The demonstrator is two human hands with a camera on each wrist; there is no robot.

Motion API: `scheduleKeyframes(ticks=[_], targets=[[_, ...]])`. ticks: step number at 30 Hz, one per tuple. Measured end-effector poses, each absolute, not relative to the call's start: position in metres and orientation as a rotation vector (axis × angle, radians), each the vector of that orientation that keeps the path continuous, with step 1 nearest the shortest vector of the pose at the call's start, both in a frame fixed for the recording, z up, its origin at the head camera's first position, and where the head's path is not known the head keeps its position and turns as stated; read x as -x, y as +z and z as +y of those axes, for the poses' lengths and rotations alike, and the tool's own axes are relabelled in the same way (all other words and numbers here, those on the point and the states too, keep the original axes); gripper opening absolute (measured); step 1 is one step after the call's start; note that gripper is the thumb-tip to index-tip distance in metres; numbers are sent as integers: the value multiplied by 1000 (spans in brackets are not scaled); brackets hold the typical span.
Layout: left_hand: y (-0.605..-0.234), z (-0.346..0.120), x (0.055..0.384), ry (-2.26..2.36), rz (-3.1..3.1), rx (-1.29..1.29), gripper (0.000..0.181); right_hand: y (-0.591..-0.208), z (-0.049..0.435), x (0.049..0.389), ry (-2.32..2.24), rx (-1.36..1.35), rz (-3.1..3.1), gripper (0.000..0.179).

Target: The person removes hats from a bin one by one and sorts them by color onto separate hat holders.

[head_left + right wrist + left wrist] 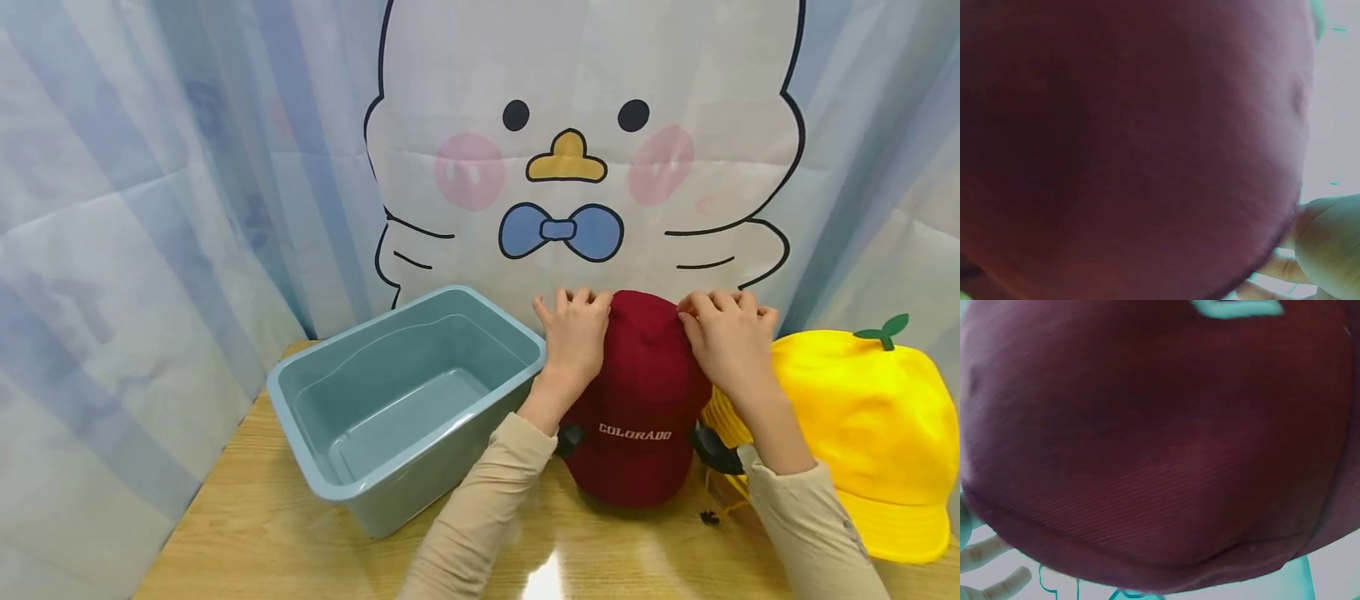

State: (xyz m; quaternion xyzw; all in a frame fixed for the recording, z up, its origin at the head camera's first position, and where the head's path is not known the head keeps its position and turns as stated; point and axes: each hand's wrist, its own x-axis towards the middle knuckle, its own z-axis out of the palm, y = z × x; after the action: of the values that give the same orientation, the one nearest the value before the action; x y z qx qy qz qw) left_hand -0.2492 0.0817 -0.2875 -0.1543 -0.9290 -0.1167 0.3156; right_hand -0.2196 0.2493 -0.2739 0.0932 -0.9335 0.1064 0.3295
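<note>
A dark red baseball cap [637,375] with white COLORADO lettering stands upright, its brim low toward me. My left hand [576,342] grips its upper left edge, while my right hand [729,337] pinches the upper right edge between thumb and fingers. The cap [1160,437] fills most of the left wrist view, with a few left fingertips [1007,584] showing past its edge. In the right wrist view, the cap [1135,150] hides much of the scene. Part of the right hand [1332,244] appears at that view's lower right, its fingers reaching behind the edge.
A blue-grey plastic bin [442,442] stands left of the cap on the wooden table [225,508]. To the right sits a yellow hat [862,417] with a green sprout on top and a cord beside it. A printed curtain [570,67] hangs behind.
</note>
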Motion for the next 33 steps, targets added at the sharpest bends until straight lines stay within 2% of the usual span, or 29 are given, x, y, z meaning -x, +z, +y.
scheduleKeyframes(ticks=[6, 11, 20, 27, 33], targets=[[-294, 74, 232, -389, -2411, 418, 14, -277, 256, 202, 309, -279, -2437, 6], [-302, 64, 211, -524, -2348, 473, 14, -285, 254, 178, 391, -342, -2364, 16], [-341, 39, 171, -678, -2252, 714, 16, -325, 251, 132, 550, -433, -2330, 29], [-377, 23, 162, -1074, -2391, 798, 14, -359, 258, 112, 871, -305, -2529, 24], [-393, 14, 161, -985, -2444, 713, 15, -377, 259, 108, 835, -322, -2484, 26]])
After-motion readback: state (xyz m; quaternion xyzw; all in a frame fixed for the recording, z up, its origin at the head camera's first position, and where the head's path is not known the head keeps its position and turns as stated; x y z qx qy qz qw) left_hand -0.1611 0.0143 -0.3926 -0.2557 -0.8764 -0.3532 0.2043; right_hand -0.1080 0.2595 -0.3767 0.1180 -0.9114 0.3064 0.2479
